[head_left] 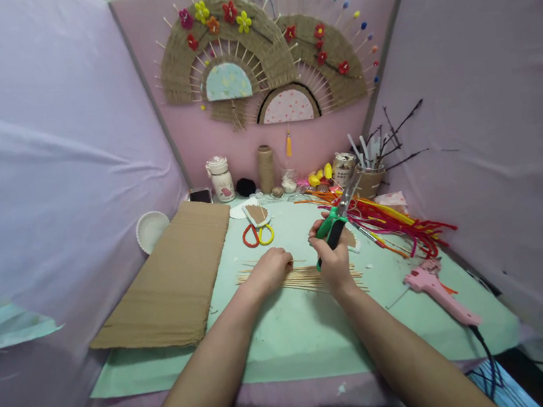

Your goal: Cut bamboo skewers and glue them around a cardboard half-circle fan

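My right hand [332,259] is closed round the green and black handles of a pair of cutters [338,216], whose metal jaws point up and to the right. My left hand [271,267] rests knuckles up, fingers curled, on a bundle of thin wooden sticks [307,281] lying across the pale green mat [295,335]. The sticks run from under my left hand to beyond my right wrist. What my left fingers pinch is hidden.
A sheet of brown cardboard [173,278] lies at the left. Red and yellow scissors [257,234], a pile of coloured pipe cleaners [400,222], a pink glue gun [438,288], a white paper plate [151,230], jars and twine spools stand behind. Two woven fans hang on the back wall.
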